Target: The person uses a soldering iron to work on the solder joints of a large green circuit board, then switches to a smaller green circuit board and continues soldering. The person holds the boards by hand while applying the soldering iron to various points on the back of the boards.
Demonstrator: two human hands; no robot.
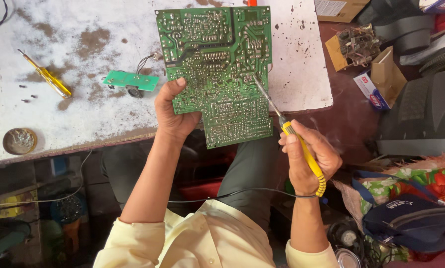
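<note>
The left hand (174, 115) has its grip closed on the lower left edge of a big green circuit board (217, 69). The thumb lies on the face of the board and the fingers are hidden behind it. The board is held up, tilted, over the edge of the white surface (83, 114), with its solder side facing up.

The right hand (309, 159) has its grip wrapped tight around the yellow handle of a soldering iron (289, 131). The thin metal tip of the iron points up and to the left and touches the board near its middle. A black cord (232, 193) runs from the end of the handle, across the person's lap.

On the surface, just left of the big board, lies a small green board (131, 80) with short wires on it. Further left is a yellow screwdriver (46, 75), and near the front edge sits a small round tin (20, 141). The surface is white with brown worn patches.

To the right are small cardboard boxes (379, 82), and lower down a dark blue bag (413, 218) on flowered cloth.
</note>
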